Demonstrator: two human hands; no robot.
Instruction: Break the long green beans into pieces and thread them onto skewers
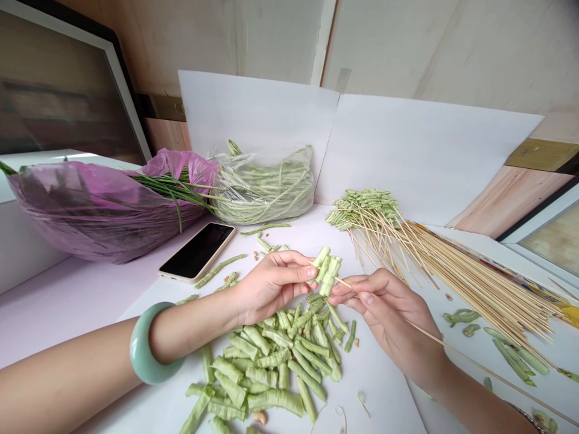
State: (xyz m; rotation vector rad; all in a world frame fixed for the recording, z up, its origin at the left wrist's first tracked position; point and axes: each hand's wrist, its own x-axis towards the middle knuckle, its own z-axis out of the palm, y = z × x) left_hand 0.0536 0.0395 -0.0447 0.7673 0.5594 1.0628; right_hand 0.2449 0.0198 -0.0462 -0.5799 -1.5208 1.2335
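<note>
Several cut green bean pieces (329,276) sit side by side across the tip of a bamboo skewer (443,343). My left hand (275,283), above a jade-green bangle, pinches the bean pieces at the skewer's tip end. With thumb and fingers closed, my right hand (393,310) grips the skewer just behind the beans; its long shaft runs back to the lower right. Below both hands lies a heap of cut bean pieces (266,361) on white paper.
Finished bean skewers (368,208) are stacked at the back right, beside a bundle of bare skewers (479,277). A phone (196,252), a clear bag of long beans (266,187) and a purple bag of greens (104,205) stand left. Bean scraps (515,355) lie right.
</note>
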